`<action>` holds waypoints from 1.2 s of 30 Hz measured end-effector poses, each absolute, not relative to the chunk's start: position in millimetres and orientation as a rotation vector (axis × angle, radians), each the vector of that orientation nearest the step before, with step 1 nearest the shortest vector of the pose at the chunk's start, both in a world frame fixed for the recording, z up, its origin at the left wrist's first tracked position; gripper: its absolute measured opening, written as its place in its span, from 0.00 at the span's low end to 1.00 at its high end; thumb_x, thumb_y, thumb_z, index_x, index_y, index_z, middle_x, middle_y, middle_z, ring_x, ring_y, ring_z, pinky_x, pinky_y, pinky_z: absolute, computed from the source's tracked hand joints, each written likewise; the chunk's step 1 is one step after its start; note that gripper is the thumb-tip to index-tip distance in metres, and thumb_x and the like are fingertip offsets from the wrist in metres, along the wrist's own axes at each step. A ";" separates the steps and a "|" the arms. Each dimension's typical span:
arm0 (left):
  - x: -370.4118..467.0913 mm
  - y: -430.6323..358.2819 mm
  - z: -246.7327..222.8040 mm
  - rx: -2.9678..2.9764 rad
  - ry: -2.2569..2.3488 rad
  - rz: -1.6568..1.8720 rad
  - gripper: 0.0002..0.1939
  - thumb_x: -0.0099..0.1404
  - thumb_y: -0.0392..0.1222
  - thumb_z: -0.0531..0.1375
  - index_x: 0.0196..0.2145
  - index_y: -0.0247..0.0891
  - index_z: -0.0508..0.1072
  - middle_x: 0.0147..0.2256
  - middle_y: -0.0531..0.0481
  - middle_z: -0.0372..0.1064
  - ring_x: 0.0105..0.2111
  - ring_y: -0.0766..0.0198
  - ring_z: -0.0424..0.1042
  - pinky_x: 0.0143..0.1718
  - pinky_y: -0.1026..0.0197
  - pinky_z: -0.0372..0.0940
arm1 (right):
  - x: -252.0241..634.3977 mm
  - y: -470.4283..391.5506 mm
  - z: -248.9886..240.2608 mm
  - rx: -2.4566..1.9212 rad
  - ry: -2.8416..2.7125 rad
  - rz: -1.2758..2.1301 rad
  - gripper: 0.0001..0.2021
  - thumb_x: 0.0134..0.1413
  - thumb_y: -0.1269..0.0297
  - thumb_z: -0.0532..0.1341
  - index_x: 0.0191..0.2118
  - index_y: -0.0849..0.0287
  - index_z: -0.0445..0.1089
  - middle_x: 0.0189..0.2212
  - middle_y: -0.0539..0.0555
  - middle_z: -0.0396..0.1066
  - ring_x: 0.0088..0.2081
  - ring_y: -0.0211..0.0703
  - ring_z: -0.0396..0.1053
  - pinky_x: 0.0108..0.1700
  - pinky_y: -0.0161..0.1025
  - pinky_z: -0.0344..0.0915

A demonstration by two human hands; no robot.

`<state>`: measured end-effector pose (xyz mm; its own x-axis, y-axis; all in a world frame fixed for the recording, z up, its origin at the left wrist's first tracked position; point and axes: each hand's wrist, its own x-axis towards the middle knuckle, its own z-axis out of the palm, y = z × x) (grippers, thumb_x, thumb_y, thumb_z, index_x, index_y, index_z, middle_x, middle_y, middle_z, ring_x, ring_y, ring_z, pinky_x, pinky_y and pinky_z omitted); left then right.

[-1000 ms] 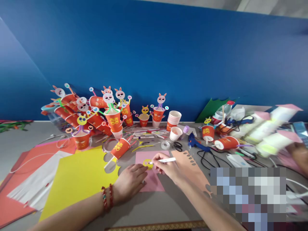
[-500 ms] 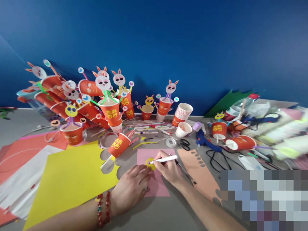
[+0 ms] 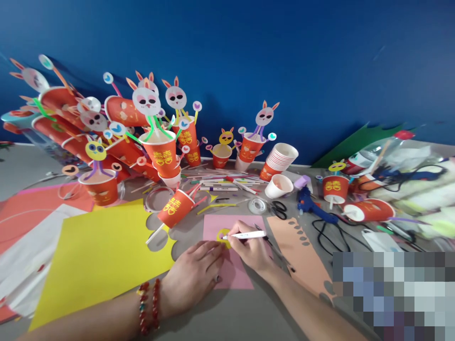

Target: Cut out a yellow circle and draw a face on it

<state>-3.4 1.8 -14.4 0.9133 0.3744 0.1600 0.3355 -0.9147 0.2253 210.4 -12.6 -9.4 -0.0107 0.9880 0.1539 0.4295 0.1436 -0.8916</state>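
A small yellow paper circle [image 3: 222, 234] lies on a pink sheet [image 3: 234, 277]. My right hand [image 3: 250, 248] grips a white marker [image 3: 250, 234], its tip on the circle, where a purplish mark shows. My left hand [image 3: 199, 270] rests palm down across the left part of the pink sheet, its fingertips at the circle's lower edge. Those fingers lie flat, close to one another. Both hands partly cover the pink sheet, and the right fingers hide some of the circle.
Left lies a large yellow sheet [image 3: 103, 255] with round cut-outs. Behind stand red cups with rabbit faces [image 3: 163, 154] and scattered markers [image 3: 218, 189]. To the right are scissors [image 3: 279, 210], a blue glue gun [image 3: 316, 208] with black cable, and a peach sheet [image 3: 302, 258].
The camera view has shifted and come slightly closer, so the cups look larger and more spread out. Both hands keep nearly the same place, and the marker tip remains at the yellow circle.
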 end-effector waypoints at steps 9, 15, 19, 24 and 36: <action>-4.5 1.4 -15.2 2.894 0.554 0.274 0.22 0.73 0.45 0.56 0.60 0.34 0.67 0.61 0.43 0.66 0.62 0.52 0.62 0.64 0.50 0.57 | 210.5 -12.9 -13.1 -1.429 -1.601 0.825 0.10 0.62 0.63 0.57 0.28 0.54 0.64 0.21 0.47 0.65 0.22 0.38 0.61 0.27 0.35 0.55; -3.9 1.7 -12.5 2.910 0.549 0.288 0.21 0.73 0.45 0.55 0.59 0.33 0.68 0.61 0.44 0.67 0.61 0.53 0.63 0.64 0.52 0.57 | 210.2 -12.9 -12.3 -1.433 -1.594 0.826 0.09 0.60 0.64 0.58 0.28 0.54 0.63 0.21 0.46 0.66 0.22 0.38 0.61 0.27 0.34 0.56; -3.4 1.7 -11.1 2.902 0.542 0.261 0.21 0.73 0.45 0.56 0.60 0.33 0.67 0.61 0.43 0.66 0.62 0.52 0.62 0.64 0.51 0.57 | 210.2 -13.2 -11.7 -1.425 -1.606 0.826 0.08 0.61 0.65 0.57 0.29 0.54 0.64 0.22 0.47 0.69 0.23 0.38 0.64 0.27 0.34 0.57; -4.2 1.6 -11.9 2.887 0.546 0.278 0.22 0.72 0.44 0.56 0.60 0.34 0.67 0.61 0.43 0.66 0.62 0.53 0.62 0.64 0.51 0.57 | 209.9 -13.2 -10.9 -1.421 -1.597 0.825 0.08 0.60 0.65 0.57 0.29 0.54 0.64 0.23 0.48 0.72 0.24 0.39 0.67 0.27 0.34 0.59; -3.7 1.8 -12.4 2.912 0.537 0.262 0.21 0.73 0.45 0.55 0.59 0.32 0.68 0.61 0.43 0.67 0.61 0.52 0.63 0.64 0.51 0.57 | 208.8 -13.2 -9.2 -1.430 -1.579 0.849 0.08 0.59 0.65 0.57 0.29 0.53 0.64 0.24 0.48 0.72 0.24 0.39 0.67 0.27 0.34 0.59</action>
<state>-3.7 1.8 -12.4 0.9197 0.3664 0.1411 0.3367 -0.9209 0.1966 208.8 -13.2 -9.2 -0.0153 0.9910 0.1331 0.4354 0.1264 -0.8913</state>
